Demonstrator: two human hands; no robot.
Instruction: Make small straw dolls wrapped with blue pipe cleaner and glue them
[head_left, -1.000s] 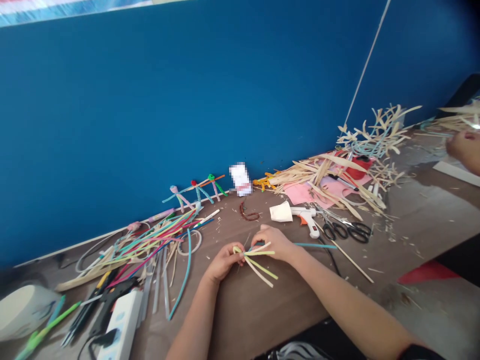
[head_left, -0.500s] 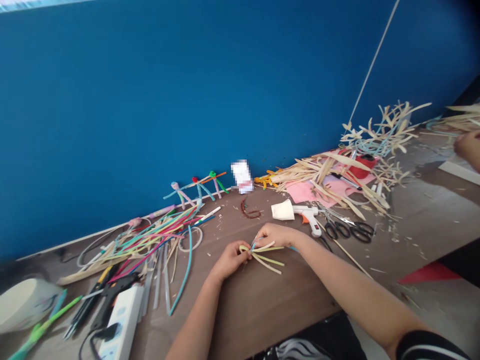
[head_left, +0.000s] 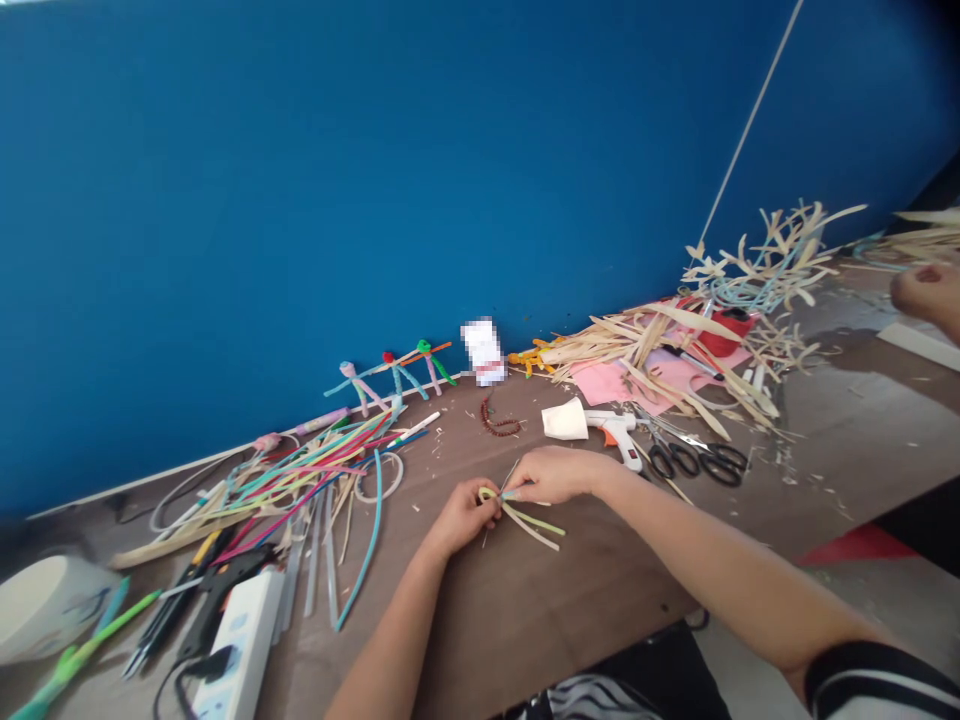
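My left hand [head_left: 465, 518] and my right hand [head_left: 555, 475] meet above a brown wooden table [head_left: 525, 610]. Between them, both pinch a small bundle of pale yellow-green strips [head_left: 529, 525], whose loose ends fan out toward the lower right. The fingers hide the bundle's centre. A thin blue strip shows by my right fingertips. A white paper cup [head_left: 564, 420] and a hot glue gun [head_left: 616, 437] lie just beyond my right hand.
Black-handled scissors [head_left: 697, 462] lie right of the glue gun, beside a heap of dried palm strips [head_left: 645, 355]. A pile of coloured strips [head_left: 300, 480] and a white power strip [head_left: 244, 640] sit to the left. Another person's hand [head_left: 926, 292] shows at the far right.
My hands have drawn closer together around the bundle, and its strips look tighter and shorter. The whole view has tilted slightly.
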